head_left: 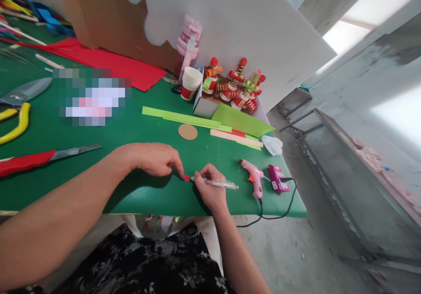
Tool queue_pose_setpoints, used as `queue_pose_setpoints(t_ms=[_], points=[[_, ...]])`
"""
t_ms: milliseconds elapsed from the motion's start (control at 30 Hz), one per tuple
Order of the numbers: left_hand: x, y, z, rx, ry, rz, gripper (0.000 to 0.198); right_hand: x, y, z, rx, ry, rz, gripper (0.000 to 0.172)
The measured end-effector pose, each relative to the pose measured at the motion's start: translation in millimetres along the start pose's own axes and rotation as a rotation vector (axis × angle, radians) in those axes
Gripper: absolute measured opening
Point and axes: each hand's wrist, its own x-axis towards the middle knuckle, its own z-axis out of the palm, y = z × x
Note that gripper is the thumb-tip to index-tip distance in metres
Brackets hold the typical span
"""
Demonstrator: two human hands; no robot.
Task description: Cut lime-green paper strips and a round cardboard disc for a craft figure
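My left hand (154,158) rests on the green table (131,131), its fingertips pinched down on a small red piece (187,178). My right hand (210,188) is closed around a clear pen (219,183), whose tip touches that red piece. Both hands sit close to the table's near edge.
A pink glue gun (254,181) and a pink box (277,179) with a black cord lie right of my hands. Farther back are a cardboard disc (187,131), green paper strips (184,118), a paper cup (190,83), a box of craft figures (233,87), red paper (108,61). Scissors (42,155) lie left.
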Motion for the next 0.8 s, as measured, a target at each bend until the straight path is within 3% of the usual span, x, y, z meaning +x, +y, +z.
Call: queue_pose_setpoints(t_ms=[800], points=[[-0.4, 0.8, 0.5, 0.006, 0.009, -0.017, 0.063, 0.0, -3.9, -2.3, 0.011, -0.014, 0.022, 0.023]])
